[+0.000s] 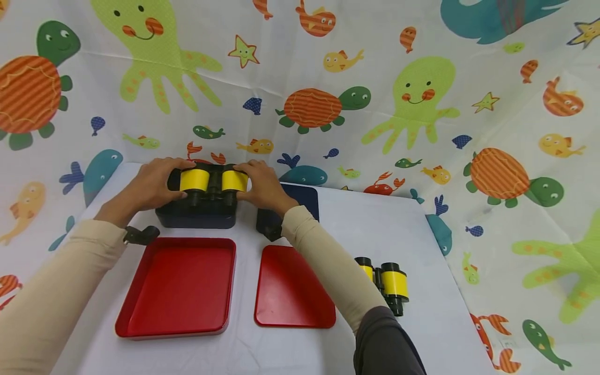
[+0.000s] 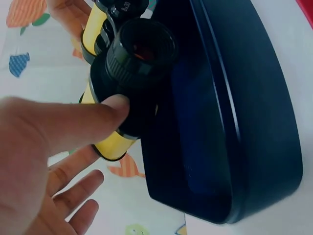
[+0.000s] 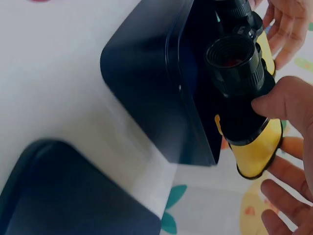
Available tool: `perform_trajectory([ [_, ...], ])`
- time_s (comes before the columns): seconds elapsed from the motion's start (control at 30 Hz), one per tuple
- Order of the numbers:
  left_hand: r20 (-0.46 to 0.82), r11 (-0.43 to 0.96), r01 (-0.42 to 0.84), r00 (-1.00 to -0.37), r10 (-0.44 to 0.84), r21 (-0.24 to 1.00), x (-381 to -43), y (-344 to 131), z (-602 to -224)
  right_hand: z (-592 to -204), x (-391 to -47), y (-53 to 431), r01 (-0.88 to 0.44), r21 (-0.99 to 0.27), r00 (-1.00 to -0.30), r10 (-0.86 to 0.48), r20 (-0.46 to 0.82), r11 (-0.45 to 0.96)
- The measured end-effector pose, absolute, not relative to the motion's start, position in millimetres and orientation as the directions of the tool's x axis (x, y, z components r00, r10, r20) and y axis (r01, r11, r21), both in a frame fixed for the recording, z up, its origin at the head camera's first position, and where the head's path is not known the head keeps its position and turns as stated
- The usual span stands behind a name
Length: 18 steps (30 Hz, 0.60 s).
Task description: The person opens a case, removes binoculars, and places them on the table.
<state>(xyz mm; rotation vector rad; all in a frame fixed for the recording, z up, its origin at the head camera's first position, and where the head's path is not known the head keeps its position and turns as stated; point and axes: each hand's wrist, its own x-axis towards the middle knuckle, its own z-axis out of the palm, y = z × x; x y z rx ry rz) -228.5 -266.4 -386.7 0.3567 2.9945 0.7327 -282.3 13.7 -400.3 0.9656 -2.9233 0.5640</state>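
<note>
Both of my hands hold a pair of black and yellow binoculars [image 1: 214,182] just above a dark blue box [image 1: 194,221]. My left hand [image 1: 157,182] grips the left barrel, and my right hand [image 1: 265,188] grips the right one. In the left wrist view, the thumb presses beside an eyepiece of the binoculars [image 2: 142,63], while the box [image 2: 266,117] lies open below. The right wrist view shows the right thumb on the other barrel of the binoculars [image 3: 239,98], over the rim of the box [image 3: 142,83].
A red open tray [image 1: 178,286] lies at the front left, beside a flat red lid [image 1: 292,304]. A dark blue lid [image 1: 307,197] is partly behind my right arm. To the right lies another pair of binoculars [image 1: 395,284]. A sea-animal printed cloth [image 1: 290,67] hangs behind the white table.
</note>
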Motion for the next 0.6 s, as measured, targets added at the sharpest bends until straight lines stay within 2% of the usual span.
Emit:
perform_trajectory([
  [0.4, 0.074, 0.803, 0.318, -0.942, 0.327, 0.504, -224.9, -238.2, -379.0, -399.4, -277.2, 54.2, -0.537, -0.474, -0.824, -0.554, 0.118, 0.698],
  [0.6, 0.089, 0.785, 0.347, -0.931, 0.354, 0.513, -223.2, -223.0, -376.1, -399.3, -273.2, 73.4, -0.521, -0.489, -0.836, -0.535, 0.126, 0.699],
])
